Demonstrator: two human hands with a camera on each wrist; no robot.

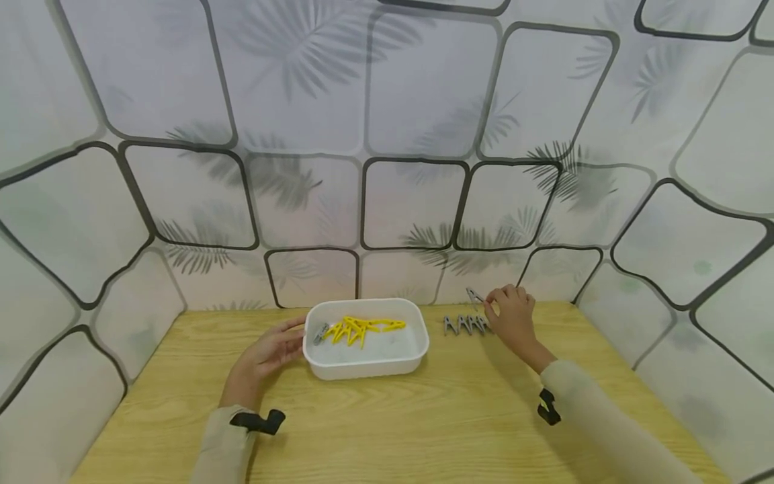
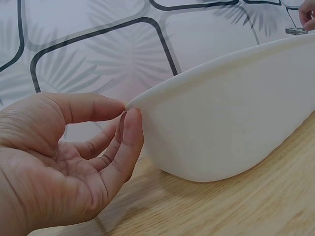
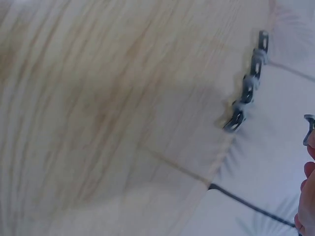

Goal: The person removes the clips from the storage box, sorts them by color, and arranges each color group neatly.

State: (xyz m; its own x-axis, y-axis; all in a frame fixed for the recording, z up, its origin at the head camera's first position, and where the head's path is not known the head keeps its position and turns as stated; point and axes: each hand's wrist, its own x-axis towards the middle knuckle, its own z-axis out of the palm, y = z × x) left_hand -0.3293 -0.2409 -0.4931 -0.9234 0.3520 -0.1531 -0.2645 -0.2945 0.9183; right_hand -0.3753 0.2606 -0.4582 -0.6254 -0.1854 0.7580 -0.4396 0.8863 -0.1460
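My left hand (image 1: 275,349) is at the left end of a white plastic tub (image 1: 365,368), thumb and fingertips (image 2: 132,120) pinching its rim. Inside the tub lie several yellow clothespins (image 1: 357,327), with a little grey clothespin pile (image 1: 321,334) at their left. Above the table at the right, my right hand (image 1: 512,319) pinches a grey clothespin (image 1: 474,296) by one end. Just below that hand, several grey clothespins (image 1: 464,325) stand in a row on the table, the right end partly hidden by the hand. The right wrist view catches the row (image 3: 248,88) and the held clothespin (image 3: 309,129) at its edge.
The light wood table (image 1: 387,430) ends at the back against a patterned curtain (image 1: 314,208), which also closes off the left and right sides. Black straps (image 1: 259,421) are on both sleeves.
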